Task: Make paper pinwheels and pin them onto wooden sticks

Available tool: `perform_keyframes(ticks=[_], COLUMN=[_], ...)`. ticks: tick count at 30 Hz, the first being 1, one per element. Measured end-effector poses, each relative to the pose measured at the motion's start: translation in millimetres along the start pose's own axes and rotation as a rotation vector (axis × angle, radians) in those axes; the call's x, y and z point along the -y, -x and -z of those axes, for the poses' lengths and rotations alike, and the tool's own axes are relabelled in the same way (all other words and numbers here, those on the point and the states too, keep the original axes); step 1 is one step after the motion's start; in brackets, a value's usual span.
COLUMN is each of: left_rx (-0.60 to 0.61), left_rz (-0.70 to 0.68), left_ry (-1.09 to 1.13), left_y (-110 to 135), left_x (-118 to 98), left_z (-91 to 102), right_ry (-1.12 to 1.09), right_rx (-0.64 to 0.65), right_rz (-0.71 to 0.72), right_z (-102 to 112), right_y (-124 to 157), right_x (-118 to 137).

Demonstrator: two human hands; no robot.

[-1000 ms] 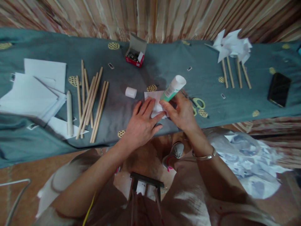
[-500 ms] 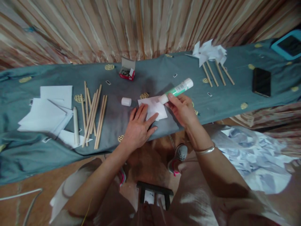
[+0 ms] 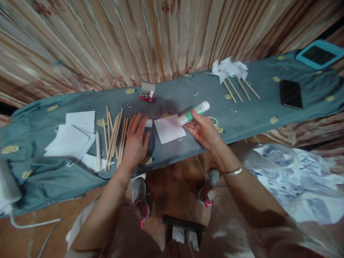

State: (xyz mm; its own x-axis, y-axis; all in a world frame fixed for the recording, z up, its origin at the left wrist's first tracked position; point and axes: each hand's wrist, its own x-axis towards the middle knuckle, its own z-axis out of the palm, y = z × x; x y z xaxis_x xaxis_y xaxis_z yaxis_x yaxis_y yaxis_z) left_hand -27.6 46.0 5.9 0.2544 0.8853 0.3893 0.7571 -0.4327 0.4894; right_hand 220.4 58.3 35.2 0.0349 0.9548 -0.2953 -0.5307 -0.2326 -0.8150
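On a long table spread with a grey-green cloth patterned in yellow, a person works with two bare hands, seen from above. The right hand is closed around a white and green glue stick, thumb on top, fingers beneath. The stick slants, its lower end over the right edge of a white sheet of paper; whether they touch is hard to tell. The sheet lies flat between the two hands.

The left hand is off the paper, to its left, its fingers loosely apart and gripping nothing visible. They are just beside a small white cap, partly hiding it; contact cannot be made out.

Left of that hand lie several wooden sticks, then a thick white rod and a pile of white paper. Beyond the sheet stands an open red box of small metal pieces. A pale green loop shows behind the right hand. Farther right are white paper pinwheels on sticks, a black phone and a blue-framed tablet
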Motion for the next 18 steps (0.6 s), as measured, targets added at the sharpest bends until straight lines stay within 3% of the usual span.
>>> perform_keyframes(ticks=[5, 12, 18], left_rx=[0.076, -0.041, -0.063], left_rz=[0.043, 0.105, 0.221], left_ry=[-0.035, -0.023, 0.194], left_y=[-8, -14, -14], left_x=[9, 2, -1], left_z=[-3.4, -3.2, -6.4], right_ry=[0.025, -0.037, -0.076], right_rx=[0.008, 0.046, 0.079], right_rz=[-0.008, -0.064, -0.093], right_z=[-5, -11, -15], right_y=[-1, 2, 5], right_x=[-5, -9, -11])
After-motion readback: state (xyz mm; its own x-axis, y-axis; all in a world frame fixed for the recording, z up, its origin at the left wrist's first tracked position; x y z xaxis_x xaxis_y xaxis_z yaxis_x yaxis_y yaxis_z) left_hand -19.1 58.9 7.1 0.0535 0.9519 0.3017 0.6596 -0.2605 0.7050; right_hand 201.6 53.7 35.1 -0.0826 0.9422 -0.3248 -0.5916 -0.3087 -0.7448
